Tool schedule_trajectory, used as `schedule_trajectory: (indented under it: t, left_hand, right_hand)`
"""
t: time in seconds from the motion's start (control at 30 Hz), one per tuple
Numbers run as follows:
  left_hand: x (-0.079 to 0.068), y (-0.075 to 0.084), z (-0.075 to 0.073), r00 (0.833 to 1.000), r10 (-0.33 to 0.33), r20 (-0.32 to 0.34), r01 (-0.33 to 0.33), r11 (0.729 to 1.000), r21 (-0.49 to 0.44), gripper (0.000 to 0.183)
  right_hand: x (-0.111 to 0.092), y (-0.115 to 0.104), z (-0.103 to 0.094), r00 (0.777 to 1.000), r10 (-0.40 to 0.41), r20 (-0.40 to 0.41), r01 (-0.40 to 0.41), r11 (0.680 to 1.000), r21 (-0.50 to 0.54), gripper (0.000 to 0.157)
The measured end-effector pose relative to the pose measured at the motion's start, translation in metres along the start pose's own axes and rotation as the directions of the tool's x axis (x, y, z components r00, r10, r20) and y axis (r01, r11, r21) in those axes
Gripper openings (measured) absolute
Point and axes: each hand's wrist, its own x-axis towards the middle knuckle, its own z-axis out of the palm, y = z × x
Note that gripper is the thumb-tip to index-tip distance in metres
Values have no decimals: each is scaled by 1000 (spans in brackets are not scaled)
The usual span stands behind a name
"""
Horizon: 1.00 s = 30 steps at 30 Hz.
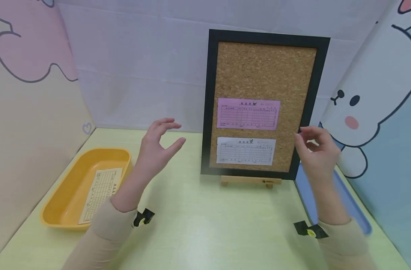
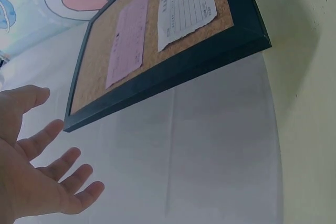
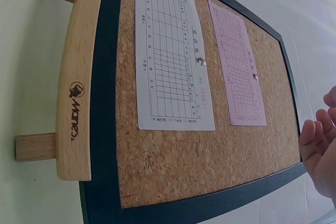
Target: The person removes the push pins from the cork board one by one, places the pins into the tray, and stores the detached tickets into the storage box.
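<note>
A black-framed cork board (image 1: 266, 69) leans upright on a small wooden easel (image 1: 250, 180). Pinned to it, each by a small metal pushpin, are a pink form slip (image 1: 247, 118) and, below that, a white form slip (image 1: 246, 153). My left hand (image 1: 154, 146) hovers left of the board, thumb and fingers spread apart, holding nothing. By the board's right edge my right hand (image 1: 318, 150) hangs in the air with its fingers bent loosely. Nothing shows between its thumb and fingertips in the right wrist view.
A yellow tray (image 1: 61, 195) on the left holds a cream form slip (image 1: 100, 193). A blue tray (image 1: 352, 202) lies on the right, partly behind my right forearm. Cartoon-printed panels flank the pale yellow table (image 1: 222, 232), with a white cloth at the back.
</note>
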Motion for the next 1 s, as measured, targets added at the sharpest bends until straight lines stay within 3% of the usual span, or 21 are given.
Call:
schedule_trajectory:
  t: [0.47,0.7,0.83,1.0]
  left_hand:
    - [7,0,37,991,-91,101,104,986,-129,37]
    - [12,-6,56,972,-153,176,185,966,-181,39]
    - [16,-7,65,961,-185,204,221,960,-173,39]
    - [20,-8,76,946,-227,230,268,948,-170,41]
  right_hand:
    - [4,5,34,998,-12,60,8,997,71,20]
    - [11,-9,49,997,-2,82,-7,994,109,20]
    - [15,-23,57,993,12,116,-20,997,75,19]
    - [22,-25,68,988,4,154,-7,1000,23,19]
